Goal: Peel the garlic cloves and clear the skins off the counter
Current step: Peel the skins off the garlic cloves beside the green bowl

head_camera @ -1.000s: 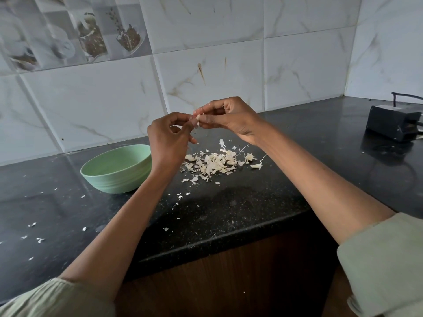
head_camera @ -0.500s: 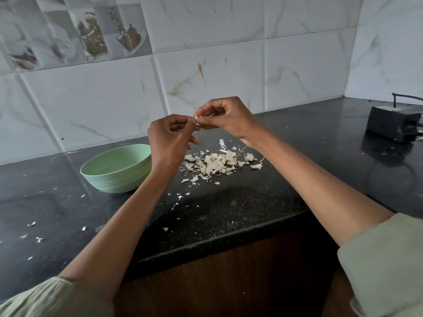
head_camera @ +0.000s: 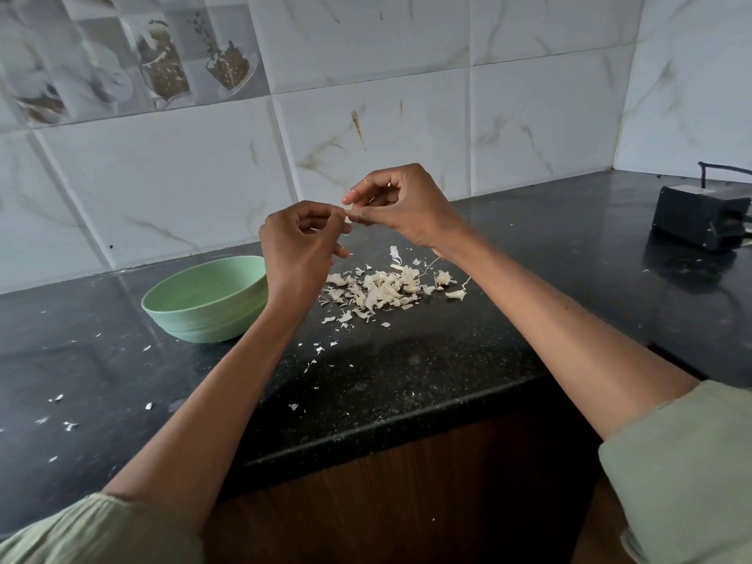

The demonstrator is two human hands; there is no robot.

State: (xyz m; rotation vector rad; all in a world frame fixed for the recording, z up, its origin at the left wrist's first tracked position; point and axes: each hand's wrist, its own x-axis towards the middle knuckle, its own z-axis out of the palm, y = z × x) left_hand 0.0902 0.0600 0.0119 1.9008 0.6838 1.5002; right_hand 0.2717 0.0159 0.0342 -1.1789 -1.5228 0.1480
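Both my hands are raised above the black counter (head_camera: 407,368), fingertips meeting. My left hand (head_camera: 299,248) and my right hand (head_camera: 401,207) pinch a small garlic clove (head_camera: 348,210) between them; only a pale sliver of it shows, the rest is hidden by my fingers. Under my hands lies a heap of pale garlic skins (head_camera: 386,289). A light green bowl (head_camera: 203,309) stands to the left of the heap, behind my left wrist; what it holds cannot be seen.
Small skin flakes (head_camera: 61,400) are scattered over the left and front of the counter. A black appliance (head_camera: 702,215) sits at the far right near the tiled wall. The counter's front edge (head_camera: 386,437) runs below my forearms, with a wooden cabinet front beneath.
My hands stay together at the same spot; the fingers have shifted slightly on the clove. Heap and bowl have not moved.
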